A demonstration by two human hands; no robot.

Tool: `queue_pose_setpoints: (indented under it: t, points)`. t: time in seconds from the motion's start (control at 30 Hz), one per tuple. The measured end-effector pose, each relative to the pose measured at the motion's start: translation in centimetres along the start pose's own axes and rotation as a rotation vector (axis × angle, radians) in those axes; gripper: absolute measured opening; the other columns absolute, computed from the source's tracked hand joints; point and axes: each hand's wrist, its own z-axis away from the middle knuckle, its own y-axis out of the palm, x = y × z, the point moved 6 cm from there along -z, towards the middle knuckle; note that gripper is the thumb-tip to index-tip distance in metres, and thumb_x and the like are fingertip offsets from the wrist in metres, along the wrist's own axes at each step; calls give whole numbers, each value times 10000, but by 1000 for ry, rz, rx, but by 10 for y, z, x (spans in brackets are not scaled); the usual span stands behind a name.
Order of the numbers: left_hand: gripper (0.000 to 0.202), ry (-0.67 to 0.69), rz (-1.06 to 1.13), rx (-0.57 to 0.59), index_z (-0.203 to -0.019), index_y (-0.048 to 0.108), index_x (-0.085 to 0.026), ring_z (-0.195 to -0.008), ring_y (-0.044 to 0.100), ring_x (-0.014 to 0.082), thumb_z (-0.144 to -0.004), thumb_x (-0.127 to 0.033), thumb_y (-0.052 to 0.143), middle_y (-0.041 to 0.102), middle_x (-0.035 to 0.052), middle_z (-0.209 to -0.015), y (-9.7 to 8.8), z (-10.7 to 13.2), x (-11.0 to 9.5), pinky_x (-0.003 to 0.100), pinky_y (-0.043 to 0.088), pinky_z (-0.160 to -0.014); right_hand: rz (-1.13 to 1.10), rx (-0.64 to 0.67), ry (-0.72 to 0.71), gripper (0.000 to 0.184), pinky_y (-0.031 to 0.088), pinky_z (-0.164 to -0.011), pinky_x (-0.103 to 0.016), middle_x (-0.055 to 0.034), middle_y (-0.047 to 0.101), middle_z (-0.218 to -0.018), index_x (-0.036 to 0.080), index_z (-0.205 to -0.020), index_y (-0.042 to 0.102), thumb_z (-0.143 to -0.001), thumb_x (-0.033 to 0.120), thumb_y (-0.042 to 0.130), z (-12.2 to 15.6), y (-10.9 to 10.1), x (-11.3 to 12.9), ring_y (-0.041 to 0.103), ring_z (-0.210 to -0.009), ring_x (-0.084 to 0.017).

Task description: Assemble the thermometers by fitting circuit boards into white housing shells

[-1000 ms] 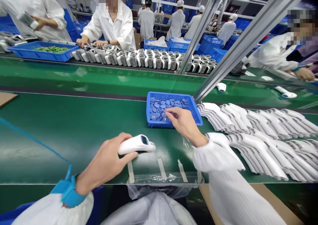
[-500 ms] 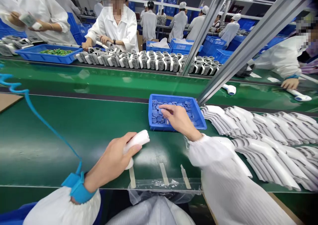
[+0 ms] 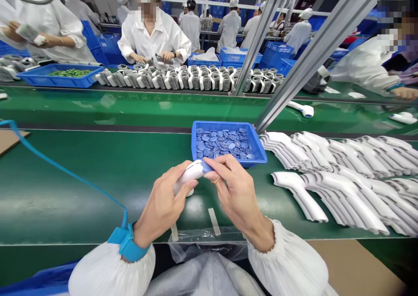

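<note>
My left hand is shut around a white handheld infrared thermometer, whose grip points down toward the belt. My right hand sits just above the tray's near edge, its thumb and fingertips pinching a small blue part against the thermometer's upper end. Part of that piece is hidden by my fingers. Behind my hands stands a blue plastic tray holding a loose layer of small blue parts. Rows of white thermometer housings lie stacked to the right of my right hand.
A green conveyor belt runs under everything, with tape strips near its front edge. A blue cord runs to my left wrist strap. Metal frame bars rise beyond the tray. Co-workers across the far belt handle rows of grey-white devices.
My right hand has left the tray and now pinches a blue part against the thermometer. My left hand has brought the thermometer toward the middle, close to the tray.
</note>
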Motion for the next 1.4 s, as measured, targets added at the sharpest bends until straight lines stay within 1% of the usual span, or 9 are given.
queue_pose_setpoints:
  t: [0.17, 0.43, 0.67, 0.83, 0.97, 1.1, 1.17, 1.27, 1.4]
  points:
    - [406, -19, 32, 80, -1358, 562, -226, -1172, 603, 227, -987, -385, 514, 628, 68, -1341, 7, 4, 3, 356, 477, -991, 20, 100, -83, 333, 555, -820, -293, -72, 645, -1097, 245, -1291, 627, -1002, 182, 475, 1, 6, 10, 648, -966, -159]
    - [220, 277, -376, -4, -1106, 660, -186, -867, 596, 210, -968, -292, 527, 714, 64, -968, 23, 8, -5, 400, 396, -857, -80, 110, 180, 161, 526, -816, -309, -59, 633, -1016, 208, -1073, 599, -998, 206, 457, 33, 17, -20, 613, -939, -172]
    - [375, -75, -233, -416, -648, 541, -178, -627, 502, 134, -967, -373, 515, 559, 4, -637, 9, 10, 30, 274, 380, -635, -48, 376, 326, 216, 504, -797, -309, -43, 663, -1082, 248, -1190, 574, -991, 314, 520, 63, 28, -25, 616, -889, -170]
    - [519, -28, -353, -333, -471, 430, -179, -511, 393, 114, -958, -351, 482, 446, -7, -491, 16, -12, 31, 290, 305, -571, 62, 290, 353, 231, 423, -612, -287, -26, 658, -821, 206, -1069, 605, -993, 383, 478, 76, 44, -18, 560, -665, -163]
    - [328, 8, -224, -160, -692, 629, -178, -713, 585, 150, -932, -387, 547, 662, 26, -752, 12, 3, 29, 262, 430, -672, -196, 293, 792, 377, 325, -446, -249, 21, 547, -574, 191, -869, 618, -955, 523, 460, 89, 45, -38, 436, -443, -116]
    - [367, -90, -10, -375, -703, 583, -181, -762, 618, 167, -978, -390, 459, 654, 45, -782, 0, 27, 42, 274, 473, -708, -649, 450, 1327, 509, 116, -343, -218, 33, 502, -543, 178, -782, 600, -943, 598, 363, 112, 58, -50, 238, -356, -66]
    - [487, -218, 32, -502, -578, 494, -193, -589, 554, 141, -993, -437, 422, 557, 12, -585, 0, 27, 55, 263, 445, -610, -620, 505, 1248, 462, 202, -357, -212, 7, 594, -630, 173, -932, 627, -927, 591, 430, 109, 63, -48, 349, -384, -77]
    - [526, -263, -20, -518, -517, 490, -192, -518, 498, 122, -968, -461, 470, 521, 2, -510, 7, 9, 64, 257, 410, -561, -243, 468, 769, 316, 348, -495, -236, 1, 652, -709, 209, -1044, 635, -940, 483, 518, 90, 64, -38, 516, -513, -118]
    - [525, -237, -202, -466, -465, 487, -189, -487, 458, 114, -951, -389, 472, 482, -5, -451, 9, -15, 61, 252, 376, -544, 136, 408, 356, 313, 285, -525, -274, 0, 629, -632, 191, -924, 660, -1019, 355, 410, 82, 73, -20, 526, -498, -126]
